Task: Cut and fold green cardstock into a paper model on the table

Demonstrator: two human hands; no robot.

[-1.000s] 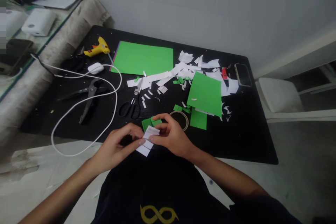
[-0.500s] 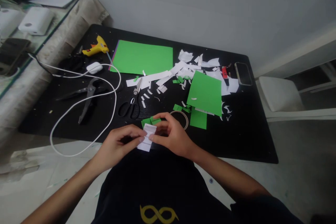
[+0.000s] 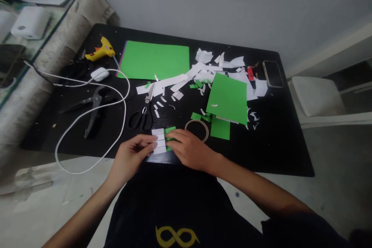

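Near the table's front edge, my left hand pinches a small white piece of paper between thumb and fingers. Creases or lines run across it, dividing it into several bands. Right beside it lies a small green piece of paper, partly hidden by my right hand. The fingers of that hand are closed over the green piece, next to the white one's right edge. Black-handled scissors lie just beyond my left hand. A tape ring rests beyond my right hand.
Green sheets and white paper scraps lie across the back of the black table. A yellow glue gun, a looped white cable and dark pliers-like tools are at left. A phone lies at far right.
My left hand has turned the white paper more upright and moved it left and slightly away. My right hand has come off the white paper onto the green piece.
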